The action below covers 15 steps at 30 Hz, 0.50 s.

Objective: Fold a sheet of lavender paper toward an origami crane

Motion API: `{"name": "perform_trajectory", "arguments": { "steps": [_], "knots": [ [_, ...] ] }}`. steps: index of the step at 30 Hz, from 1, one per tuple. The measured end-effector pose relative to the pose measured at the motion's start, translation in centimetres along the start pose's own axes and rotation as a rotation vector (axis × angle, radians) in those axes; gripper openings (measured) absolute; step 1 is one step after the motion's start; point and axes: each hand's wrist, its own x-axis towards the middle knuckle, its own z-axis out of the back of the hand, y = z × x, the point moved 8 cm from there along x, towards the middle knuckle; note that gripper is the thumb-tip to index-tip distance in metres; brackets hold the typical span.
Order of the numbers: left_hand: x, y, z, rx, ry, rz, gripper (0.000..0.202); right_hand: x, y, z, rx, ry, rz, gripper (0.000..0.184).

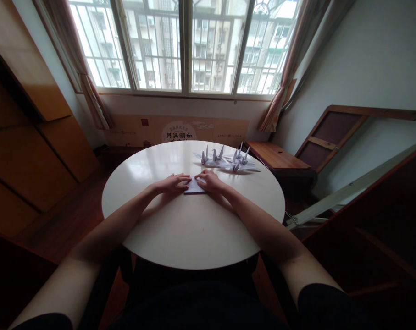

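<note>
A small folded sheet of pale lilac-white paper [195, 187] lies flat near the middle of the round white table [180, 229]. My left hand [175, 183] rests over its left edge, fingers stretched out and apart. From the other side, my right hand [210, 181] lies on the paper's right part with its fingers spread and slightly bent, the tips near the upper edge. Fingertips of both hands touch the paper and cover some of it. Beyond my right hand, several folded paper cranes [217, 155] stand together toward the far right of the table.
Behind the table, a barred window [185, 46] stands above a long printed box [132, 130]. To the right are a low wooden bench [276, 155] and a framed panel leaning on the wall [331, 133]. Wooden cabinets [18, 146] line the left side.
</note>
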Motion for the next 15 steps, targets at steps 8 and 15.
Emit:
{"name": "perform_trajectory", "arguments": {
  "steps": [8, 15],
  "knots": [
    [-0.26, -0.16, -0.2, 0.039, 0.02, 0.008, 0.066, 0.01, 0.1, 0.09, -0.007, -0.003, 0.0, 0.033],
    [-0.23, -0.2, -0.19, 0.037, 0.023, 0.017, 0.066, -0.03, 0.17, 0.16, -0.011, -0.006, 0.006, 0.033]
  ]
}}
